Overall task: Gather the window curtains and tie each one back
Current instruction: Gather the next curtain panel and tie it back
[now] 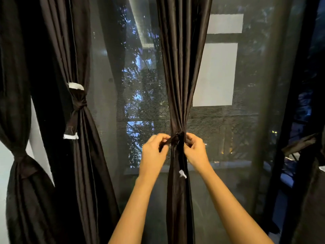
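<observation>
A dark brown curtain (pixel 177 67) hangs in the middle of the window, bunched tight at waist height. A dark tie-back strap (pixel 181 155) wraps that bunch, and one end with a white tag hangs down. My left hand (pixel 154 150) pinches one strap end on the left of the bunch. My right hand (pixel 195 148) grips the strap on the right side. Two more dark curtains hang at the left: one (pixel 79 120) is knotted with a white-tipped strap, and the far-left one (pixel 19 164) is tied too.
A sheer mesh screen (pixel 237 138) covers the glass behind the curtains, with trees and a lit building outside. Another dark curtain (pixel 306 173) hangs at the right edge. A white wall (pixel 5 155) shows at the far left.
</observation>
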### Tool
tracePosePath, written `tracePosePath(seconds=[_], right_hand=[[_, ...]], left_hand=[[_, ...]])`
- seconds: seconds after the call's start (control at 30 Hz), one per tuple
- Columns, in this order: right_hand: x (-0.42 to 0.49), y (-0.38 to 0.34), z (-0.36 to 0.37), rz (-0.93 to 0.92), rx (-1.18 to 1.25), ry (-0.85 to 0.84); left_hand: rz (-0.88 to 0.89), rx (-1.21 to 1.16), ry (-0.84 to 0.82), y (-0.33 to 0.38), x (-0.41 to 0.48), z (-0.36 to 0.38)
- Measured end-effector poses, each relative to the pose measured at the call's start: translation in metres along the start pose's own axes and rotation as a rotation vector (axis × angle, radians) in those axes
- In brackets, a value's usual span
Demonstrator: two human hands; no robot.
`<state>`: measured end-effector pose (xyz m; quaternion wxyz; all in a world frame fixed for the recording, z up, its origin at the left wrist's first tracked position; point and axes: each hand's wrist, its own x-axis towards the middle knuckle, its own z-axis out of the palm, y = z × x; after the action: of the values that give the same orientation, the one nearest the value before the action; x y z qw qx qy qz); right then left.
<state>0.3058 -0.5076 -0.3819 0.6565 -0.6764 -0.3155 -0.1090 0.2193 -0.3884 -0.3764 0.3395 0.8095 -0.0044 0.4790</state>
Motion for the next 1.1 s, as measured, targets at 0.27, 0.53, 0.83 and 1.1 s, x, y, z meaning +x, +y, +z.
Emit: tracePosePath(seconds=[0.27,0.53,0.83,1.1], right_hand=[[-0.001,-0.002,0.002,0.013,0.031,-0.049],[-0.002,-0.004,-0.006,0.031,0.116,-0.111],[-0.002,-0.007,-0.008,0.064,0.163,-0.113],[-0.004,-0.004,-0.007,0.095,0.271,-0.134]], left_hand=[[0.127,0.325,0.27,0.001,0.009,0.002],[-0.107,-0.158,0.176,-0.002,0.019,0.024],[-0.365,-0.494,0.021,-0.005,0.027,0.036],[-0.379,-0.59,-0.167,-0.015,0.03,0.033]])
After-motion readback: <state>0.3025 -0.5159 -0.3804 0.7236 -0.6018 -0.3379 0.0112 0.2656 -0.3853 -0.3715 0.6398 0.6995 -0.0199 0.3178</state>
